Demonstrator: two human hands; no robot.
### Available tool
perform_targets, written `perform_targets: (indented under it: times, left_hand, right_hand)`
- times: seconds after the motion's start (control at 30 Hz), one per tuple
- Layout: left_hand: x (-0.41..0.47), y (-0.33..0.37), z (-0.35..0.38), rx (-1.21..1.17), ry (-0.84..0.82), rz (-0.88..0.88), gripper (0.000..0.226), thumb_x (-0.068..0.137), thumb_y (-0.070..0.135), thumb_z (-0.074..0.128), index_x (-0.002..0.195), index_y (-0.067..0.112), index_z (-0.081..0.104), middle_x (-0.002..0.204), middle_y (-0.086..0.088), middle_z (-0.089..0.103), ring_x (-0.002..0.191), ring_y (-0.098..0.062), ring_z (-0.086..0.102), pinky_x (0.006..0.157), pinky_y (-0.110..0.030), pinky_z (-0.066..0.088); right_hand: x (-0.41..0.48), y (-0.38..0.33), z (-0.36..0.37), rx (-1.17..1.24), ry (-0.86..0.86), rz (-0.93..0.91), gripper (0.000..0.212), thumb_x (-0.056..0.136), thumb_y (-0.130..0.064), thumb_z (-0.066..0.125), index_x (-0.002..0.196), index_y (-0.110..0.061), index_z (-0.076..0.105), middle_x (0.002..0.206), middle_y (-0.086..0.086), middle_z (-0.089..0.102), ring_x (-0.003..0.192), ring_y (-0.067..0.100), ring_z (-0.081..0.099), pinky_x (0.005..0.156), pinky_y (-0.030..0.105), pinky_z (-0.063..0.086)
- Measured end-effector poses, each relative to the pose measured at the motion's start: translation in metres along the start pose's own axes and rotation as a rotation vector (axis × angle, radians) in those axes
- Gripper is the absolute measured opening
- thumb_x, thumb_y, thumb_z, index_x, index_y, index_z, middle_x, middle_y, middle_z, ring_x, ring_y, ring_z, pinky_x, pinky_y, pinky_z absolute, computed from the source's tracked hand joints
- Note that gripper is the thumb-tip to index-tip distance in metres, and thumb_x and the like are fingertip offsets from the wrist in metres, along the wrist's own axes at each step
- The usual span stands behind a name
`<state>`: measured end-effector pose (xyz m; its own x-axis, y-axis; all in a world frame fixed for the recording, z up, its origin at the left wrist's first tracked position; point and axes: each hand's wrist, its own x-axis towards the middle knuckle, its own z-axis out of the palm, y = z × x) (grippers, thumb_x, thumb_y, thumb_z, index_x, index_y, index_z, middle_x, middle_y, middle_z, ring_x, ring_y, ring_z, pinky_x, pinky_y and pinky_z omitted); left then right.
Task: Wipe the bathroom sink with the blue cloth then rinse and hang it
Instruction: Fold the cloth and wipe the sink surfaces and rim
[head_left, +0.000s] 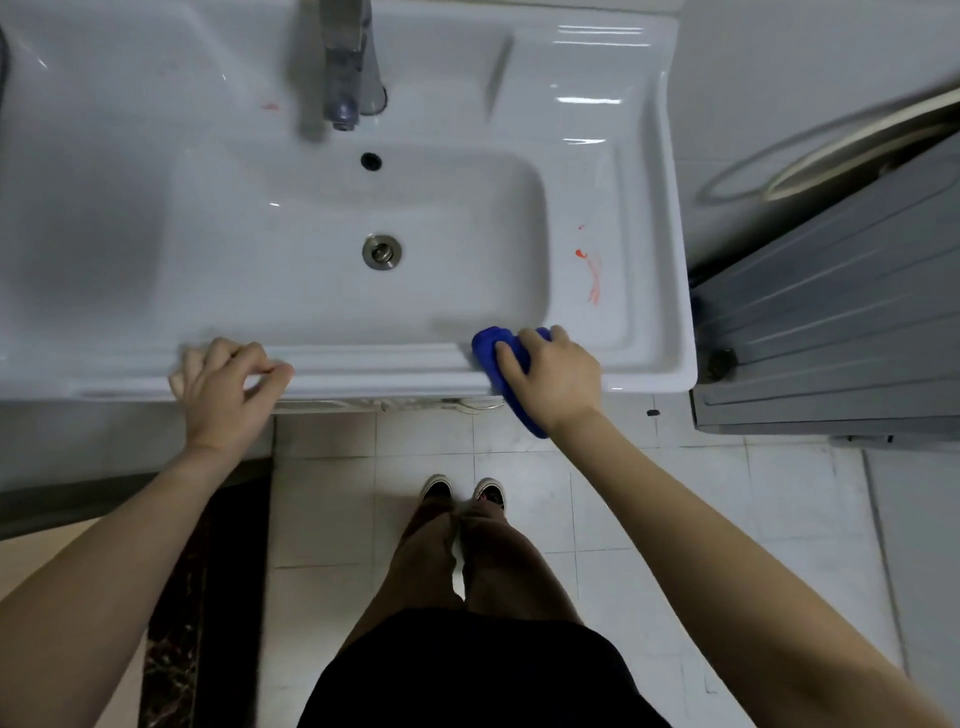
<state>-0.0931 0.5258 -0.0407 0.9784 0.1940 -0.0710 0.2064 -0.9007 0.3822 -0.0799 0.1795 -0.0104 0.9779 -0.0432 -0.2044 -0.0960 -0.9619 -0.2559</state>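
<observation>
A white ceramic sink (644, 332) fills the upper part of the head view, with a metal drain (382, 251) in its basin and a chrome tap (345, 67) at the back. My right hand (550, 376) presses a bunched blue cloth (491, 348) onto the front rim, right of the basin. The cloth's lower end hangs over the front edge. My left hand (223, 387) rests on the front rim to the left, fingers curled over the edge, holding nothing. Red smears (592, 275) mark the right ledge, and a small red spot (270, 106) lies left of the tap.
A grey ribbed appliance (831, 322) stands close against the sink's right side, with a hose loop (831, 150) above it. Pale floor tiles (322, 499) lie below, with my feet (462, 491) on them. A dark threshold strip (208, 597) runs at the lower left.
</observation>
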Motion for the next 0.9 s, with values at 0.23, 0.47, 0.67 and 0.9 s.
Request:
perform_targets:
  times: [0.23,0.47,0.67,0.9]
  left_hand:
    - [0.000,0.005,0.000,0.009,0.030,-0.001,0.041,0.076,0.054,0.044,0.073,0.017,0.061,0.094,-0.005,0.055,0.105,-0.032,0.041,0.083,-0.038,0.024]
    - [0.000,0.005,0.000,-0.010,-0.005,-0.034,0.037,0.075,0.053,0.044,0.072,0.019,0.058,0.096,-0.002,0.053,0.105,-0.030,0.039,0.088,-0.038,0.024]
    - [0.000,0.006,-0.003,-0.039,-0.051,-0.044,0.038,0.075,0.055,0.041,0.072,0.021,0.057,0.095,-0.002,0.051,0.106,-0.029,0.039,0.086,-0.031,0.016]
    - [0.001,0.005,-0.006,-0.017,-0.064,-0.031,0.042,0.074,0.059,0.039,0.075,0.021,0.059,0.098,-0.003,0.052,0.105,-0.030,0.040,0.091,-0.039,0.025]
  right_hand:
    - [0.000,0.123,-0.036,-0.141,0.115,0.014,0.050,0.096,-0.055,0.033,0.096,-0.017,0.067,0.077,0.006,0.059,0.062,0.028,0.056,0.053,0.027,0.035]
    - [-0.012,0.067,-0.008,-0.013,0.206,0.184,0.040,0.095,-0.045,0.044,0.083,-0.011,0.063,0.077,0.012,0.052,0.058,0.035,0.050,0.051,0.031,0.038]
    - [-0.005,-0.057,0.031,0.064,0.221,-0.027,0.034,0.091,-0.039,0.055,0.071,-0.013,0.062,0.067,0.009,0.051,0.050,0.026,0.038,0.048,0.025,0.026]
    - [-0.005,0.052,-0.002,-0.046,0.182,0.011,0.040,0.095,-0.047,0.043,0.091,-0.016,0.068,0.070,0.004,0.045,0.055,0.030,0.050,0.048,0.028,0.033]
